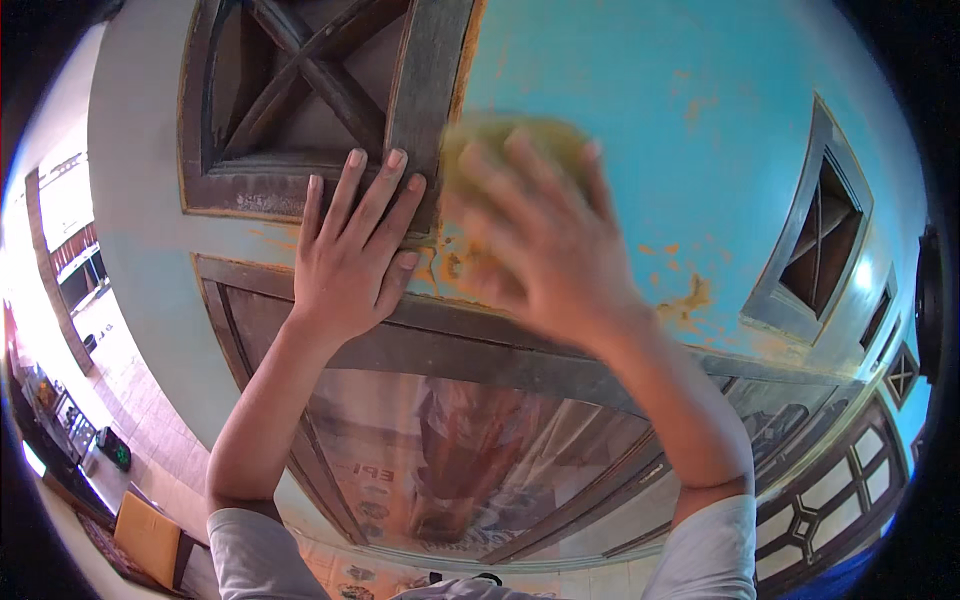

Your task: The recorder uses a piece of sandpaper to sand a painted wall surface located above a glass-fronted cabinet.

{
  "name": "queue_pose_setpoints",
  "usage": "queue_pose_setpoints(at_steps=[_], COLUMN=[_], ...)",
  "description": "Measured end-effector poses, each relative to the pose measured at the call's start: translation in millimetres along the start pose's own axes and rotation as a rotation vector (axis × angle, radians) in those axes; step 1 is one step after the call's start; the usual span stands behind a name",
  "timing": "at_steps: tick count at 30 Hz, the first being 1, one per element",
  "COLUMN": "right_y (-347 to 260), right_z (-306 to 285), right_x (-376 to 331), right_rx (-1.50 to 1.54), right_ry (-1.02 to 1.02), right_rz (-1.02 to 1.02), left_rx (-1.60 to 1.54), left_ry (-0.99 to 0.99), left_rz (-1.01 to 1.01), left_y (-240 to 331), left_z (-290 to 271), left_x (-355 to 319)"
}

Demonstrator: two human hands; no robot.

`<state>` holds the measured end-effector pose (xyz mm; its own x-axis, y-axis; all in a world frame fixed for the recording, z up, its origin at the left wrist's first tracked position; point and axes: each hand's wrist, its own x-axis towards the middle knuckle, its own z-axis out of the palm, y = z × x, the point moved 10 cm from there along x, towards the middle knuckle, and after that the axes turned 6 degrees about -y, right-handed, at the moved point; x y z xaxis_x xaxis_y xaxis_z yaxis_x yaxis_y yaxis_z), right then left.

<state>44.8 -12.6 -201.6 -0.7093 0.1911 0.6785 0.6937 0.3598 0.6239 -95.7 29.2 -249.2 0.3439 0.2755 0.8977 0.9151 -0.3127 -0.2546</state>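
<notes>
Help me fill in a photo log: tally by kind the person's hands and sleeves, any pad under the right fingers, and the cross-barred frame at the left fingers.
Hands (left hand, right hand): 2
White sleeves: 2
Greenish pad, blurred: 1
Cross-barred wooden frame: 1
Total: 6

Yellowish pad (562, 150) under right hand (560, 250)

A tan flat-faced object (147, 538) shows lower left, a dark-framed paned panel (838, 505) lower right.
</notes>
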Motion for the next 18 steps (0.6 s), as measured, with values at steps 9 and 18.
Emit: queue_pose_setpoints(at_steps=[9,18], right_y=[43.9,23.5], right_z=[-24.6,-7.8], right_x=[13.2,-24.4], right_rx=[-0.118,-0.087], right_ry=[0.055,-0.119], right_rz=[0.173,0.127], left_rx=[-0.033,-0.015], left_ry=[0.019,0.086], left_rz=[-0.062,-0.067], left_y=[-3.8,-14.0], left_z=[10.8,12.4], left_x=[-24.3,-40.4])
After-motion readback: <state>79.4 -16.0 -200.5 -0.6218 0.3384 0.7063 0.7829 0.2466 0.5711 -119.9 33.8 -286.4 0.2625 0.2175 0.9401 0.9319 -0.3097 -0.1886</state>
